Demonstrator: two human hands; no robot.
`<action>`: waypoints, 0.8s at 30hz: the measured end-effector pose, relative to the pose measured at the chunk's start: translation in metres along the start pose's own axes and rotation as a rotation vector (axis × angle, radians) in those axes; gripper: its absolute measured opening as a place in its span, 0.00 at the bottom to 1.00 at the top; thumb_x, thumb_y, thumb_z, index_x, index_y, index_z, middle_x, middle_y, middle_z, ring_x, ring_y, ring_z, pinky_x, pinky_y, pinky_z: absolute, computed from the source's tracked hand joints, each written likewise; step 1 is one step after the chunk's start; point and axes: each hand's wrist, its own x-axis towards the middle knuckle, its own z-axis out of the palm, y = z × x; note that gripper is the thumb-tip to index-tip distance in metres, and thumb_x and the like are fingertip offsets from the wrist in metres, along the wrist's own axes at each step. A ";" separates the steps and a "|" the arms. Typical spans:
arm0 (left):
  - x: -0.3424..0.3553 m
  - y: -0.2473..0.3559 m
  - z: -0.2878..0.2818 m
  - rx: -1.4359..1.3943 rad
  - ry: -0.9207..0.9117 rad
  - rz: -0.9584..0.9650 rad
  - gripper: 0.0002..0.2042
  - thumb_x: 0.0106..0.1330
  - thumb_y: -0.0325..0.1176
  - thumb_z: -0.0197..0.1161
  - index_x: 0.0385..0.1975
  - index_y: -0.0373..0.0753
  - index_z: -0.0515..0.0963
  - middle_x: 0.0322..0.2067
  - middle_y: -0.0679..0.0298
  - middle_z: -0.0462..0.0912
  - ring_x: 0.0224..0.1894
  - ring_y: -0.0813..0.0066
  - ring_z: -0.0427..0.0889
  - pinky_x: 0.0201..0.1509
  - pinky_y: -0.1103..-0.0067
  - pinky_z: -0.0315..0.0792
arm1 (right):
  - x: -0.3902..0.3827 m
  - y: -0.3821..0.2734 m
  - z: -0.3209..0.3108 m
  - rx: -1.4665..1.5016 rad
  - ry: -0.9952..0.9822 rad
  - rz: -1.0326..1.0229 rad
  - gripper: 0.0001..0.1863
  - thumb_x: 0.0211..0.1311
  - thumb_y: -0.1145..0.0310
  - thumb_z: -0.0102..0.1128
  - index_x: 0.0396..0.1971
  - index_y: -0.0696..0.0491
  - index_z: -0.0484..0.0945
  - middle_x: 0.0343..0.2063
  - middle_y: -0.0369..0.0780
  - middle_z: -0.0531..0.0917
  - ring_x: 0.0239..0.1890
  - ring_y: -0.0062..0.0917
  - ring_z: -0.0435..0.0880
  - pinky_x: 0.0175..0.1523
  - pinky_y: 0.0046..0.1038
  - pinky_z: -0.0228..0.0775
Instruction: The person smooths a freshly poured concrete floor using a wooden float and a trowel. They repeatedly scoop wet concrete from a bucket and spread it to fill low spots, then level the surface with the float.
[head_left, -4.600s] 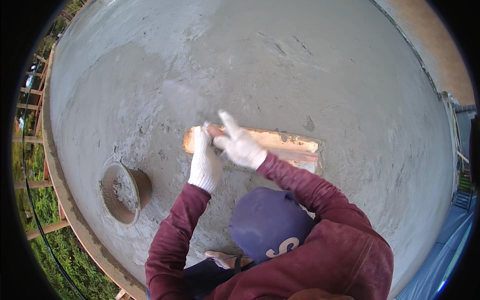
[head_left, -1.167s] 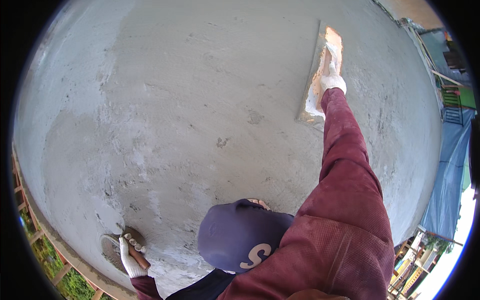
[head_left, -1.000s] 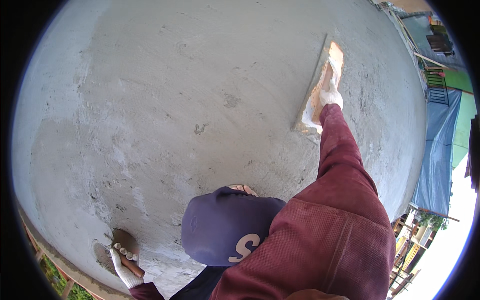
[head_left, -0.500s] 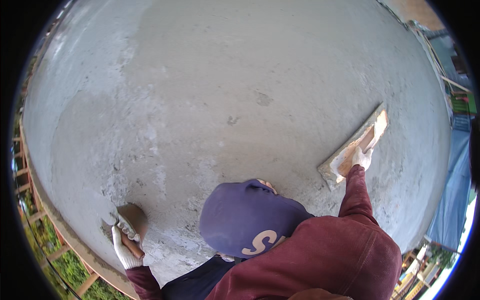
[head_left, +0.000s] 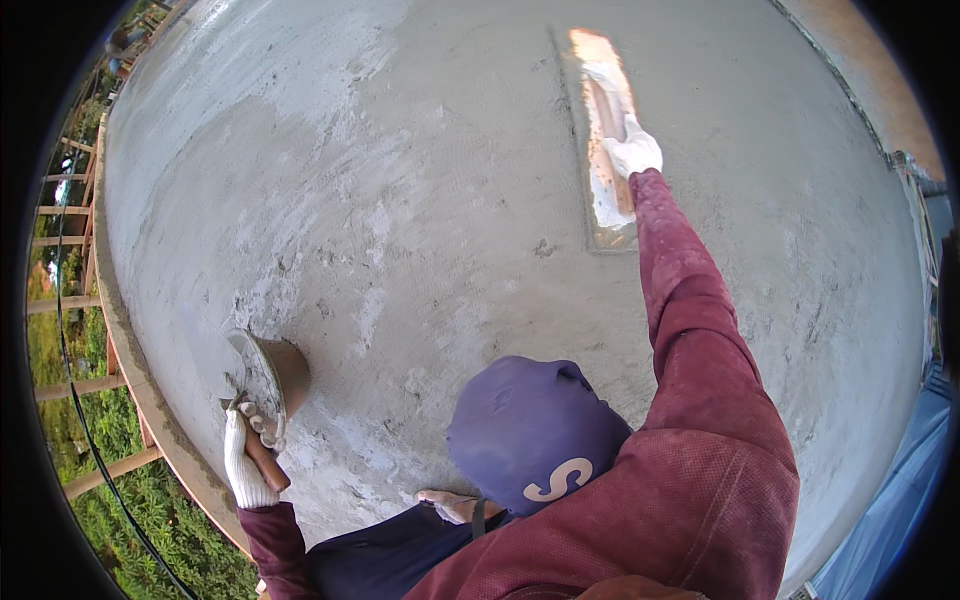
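My left hand [head_left: 245, 455], in a white knit glove, grips the wooden handle of a small trowel [head_left: 266, 462] at the near side of a grey bucket [head_left: 292, 368]; the blade is partly hidden. At upper right, my right hand [head_left: 632, 150], also gloved, is closed on the handle of a long, cement-smeared float [head_left: 596, 55], which lies lengthwise on the wet grey cement surface [head_left: 440, 200]. A purple cap [head_left: 525, 430] and maroon-sleeved shoulder fill the lower middle, with part of a foot [head_left: 450, 500] beside the cap.
A curved edge [head_left: 150, 420] bounds the slab on the left, with timber framing [head_left: 110, 470], a black cable and green plants beyond it. A small figure of another person [head_left: 125, 45] appears at the far upper left. A blue tarp [head_left: 895, 480] hangs at lower right.
From both hands together on the float, my left hand has moved to a trowel by the bucket. In the last half second, my right hand and float have swung up and leftward.
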 end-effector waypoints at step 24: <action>-0.021 -0.018 -0.107 0.078 0.547 0.062 0.19 0.70 0.37 0.65 0.58 0.40 0.75 0.47 0.65 0.82 0.47 0.73 0.83 0.57 0.72 0.77 | 0.117 0.040 -0.007 -0.017 0.297 0.049 0.44 0.54 0.47 0.66 0.67 0.59 0.71 0.62 0.57 0.78 0.67 0.46 0.76 0.70 0.38 0.66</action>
